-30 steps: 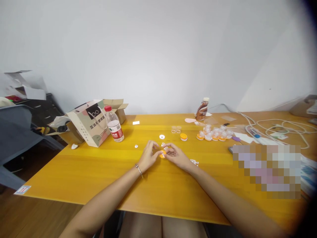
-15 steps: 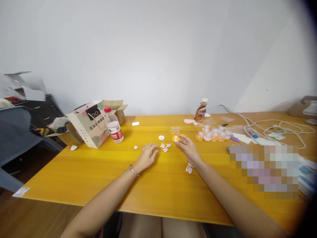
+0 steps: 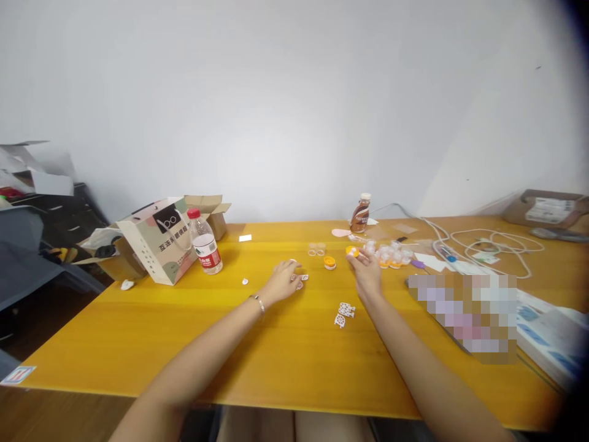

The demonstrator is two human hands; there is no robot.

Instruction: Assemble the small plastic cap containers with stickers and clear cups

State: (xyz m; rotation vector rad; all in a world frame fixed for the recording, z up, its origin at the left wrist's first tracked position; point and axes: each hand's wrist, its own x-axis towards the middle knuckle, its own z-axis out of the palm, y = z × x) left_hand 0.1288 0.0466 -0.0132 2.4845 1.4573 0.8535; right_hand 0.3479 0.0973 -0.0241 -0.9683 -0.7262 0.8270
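Note:
My right hand (image 3: 369, 275) pinches a small orange-and-white round piece (image 3: 353, 252) between thumb and fingers, just left of the cluster of clear-topped orange cups (image 3: 394, 253). On the table between my hands sits another orange round piece with a white base (image 3: 330, 263). My left hand (image 3: 281, 281) reaches low over the table with its fingers stretched out, partly covering a white disc and some small white wheel-shaped pieces (image 3: 304, 277). Nearer to me lie more white wheel-shaped pieces (image 3: 344, 312). Two clear rings (image 3: 316, 249) stand farther back.
A red-capped water bottle (image 3: 205, 245), a paper bag (image 3: 159, 242) and an open carton (image 3: 214, 215) stand at left. At the back is a brown drink bottle (image 3: 361, 213). White cables (image 3: 488, 236), papers and a power strip (image 3: 547, 328) occupy the right side.
My right hand has moved right with its round piece, toward the cups, uncovering the orange piece on the table. My left hand has moved forward and right, over the white disc.

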